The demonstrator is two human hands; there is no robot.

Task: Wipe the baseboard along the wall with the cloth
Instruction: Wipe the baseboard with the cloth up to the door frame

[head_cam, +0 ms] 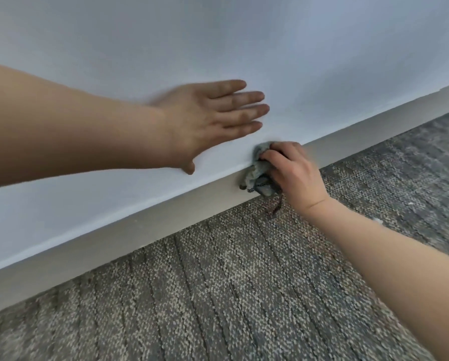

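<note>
- The right hand (292, 173) grips a bunched grey-blue cloth (259, 170), fingers curled over it, pressing it against the baseboard (145, 225) at its top edge.
- The left hand (213, 121) lies flat on the wall (218, 35) just above, fingers straight and together.
- A frayed dark thread (276, 205) hangs from the cloth onto the carpet (218, 295).
- The cloth's underside is hidden by the fingers.
- The baseboard runs bare to both sides, cut off at the frame edges.

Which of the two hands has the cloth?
The right hand: its fingers curl round the grey cloth against the baseboard. The left hand holds nothing, fingers straight, over the wall.
</note>
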